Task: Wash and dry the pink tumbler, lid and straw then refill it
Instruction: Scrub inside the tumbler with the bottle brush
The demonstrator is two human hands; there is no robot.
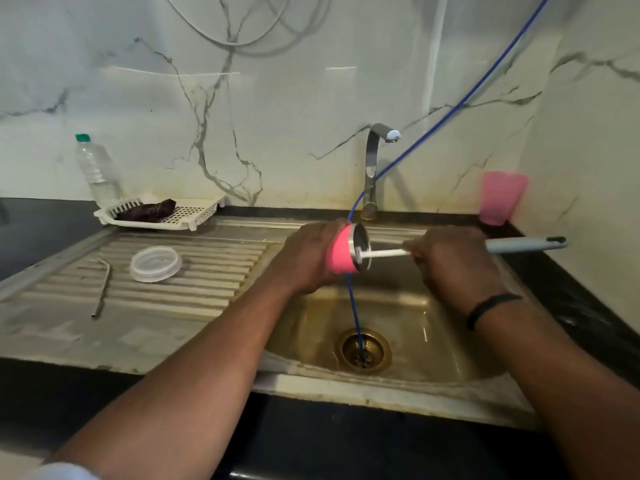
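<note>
Right, over the steel sink basin [408,327] the left hand [306,258] grips the pink steel-rimmed tumbler [343,251] sideways while the right hand [450,259] clutches a grey-handled bottle brush [519,244] — best twist deep, reaching the base.

Brush head [360,255] hidden inside pink tumbler [341,252]; tumbler base covered by left hand [308,256]. Blue tube [460,102] cut off at top edge. Dark cloth [147,211] in tray too blurred to identify.
</note>
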